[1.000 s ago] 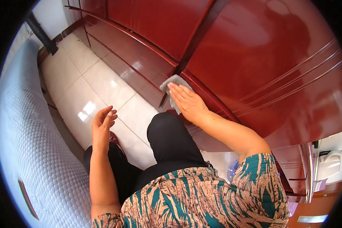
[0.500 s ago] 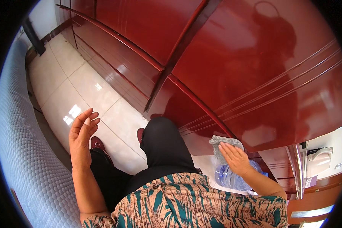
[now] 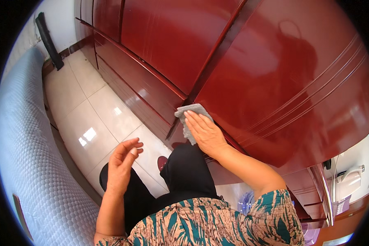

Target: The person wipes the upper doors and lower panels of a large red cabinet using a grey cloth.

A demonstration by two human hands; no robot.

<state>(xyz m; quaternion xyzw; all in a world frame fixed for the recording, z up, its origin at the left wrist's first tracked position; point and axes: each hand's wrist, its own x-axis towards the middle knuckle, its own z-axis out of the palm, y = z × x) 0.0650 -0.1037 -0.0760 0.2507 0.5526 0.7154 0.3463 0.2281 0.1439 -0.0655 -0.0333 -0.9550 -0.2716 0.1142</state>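
Observation:
A folded grey cloth (image 3: 197, 108) lies against the front of a glossy dark-red wooden cabinet (image 3: 250, 74). My right hand (image 3: 209, 137) presses it there with fairly straight fingers, at the left end of the raised horizontal strip, near the dark vertical seam between two panels. Part of the cloth hangs below my fingers, and the palm hides some of it. My left hand (image 3: 121, 164) hovers over my left thigh with loosely bent fingers, parted and with nothing in them. It touches neither the cabinet nor the bed.
A bed with a light-blue quilted cover (image 3: 33, 156) runs along the left. Pale floor tiles (image 3: 86, 110) lie between it and the cabinet. A dark long object (image 3: 49, 43) leans by the far wall. Behind my right arm, a clear blue-tinted plastic bottle (image 3: 246, 201) is partly hidden.
My right hand has carried the cloth leftward and up along the cabinet's strip, from near its right end to the vertical seam. My left hand has moved right and lower in the view.

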